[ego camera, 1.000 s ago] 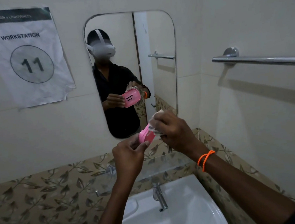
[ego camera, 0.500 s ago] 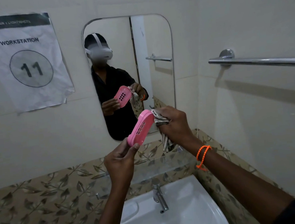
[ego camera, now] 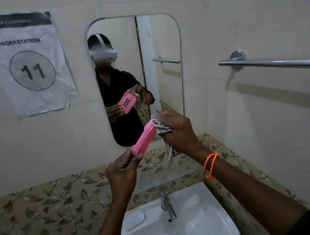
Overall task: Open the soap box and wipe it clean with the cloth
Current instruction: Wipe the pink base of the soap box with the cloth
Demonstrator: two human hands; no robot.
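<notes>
1. The pink soap box (ego camera: 143, 139) sits up in the air over the white washbasin (ego camera: 216, 224), tilted so its far end points up toward the mirror (ego camera: 160, 39); the left hand (ego camera: 122, 174) pinches its lower end between thumb and fingertips; only that one end is held.
2. The right hand (ego camera: 178, 132) is curled round a bunched patterned cloth (ego camera: 161, 128), pressing it against the box's upper end; a tail of cloth hangs below the fist.
3. The risk, as I judge it: the left hand's hold is a light pinch on smooth plastic; a firm rub from the cloth could lever the box out of those fingers; it would drop straight into the basin, beside the chrome tap (ego camera: 166, 203).
4. A second worry: the mirror's reflection shows the slotted face of the box; whether lid and tray are together or apart I cannot tell from here; if they are only loosely joined, sideways pressure could pop one free.
5. Placement: the box runs diagonally between the two hands, left hand below and nearer, right hand above and farther, touching through the cloth.
</notes>
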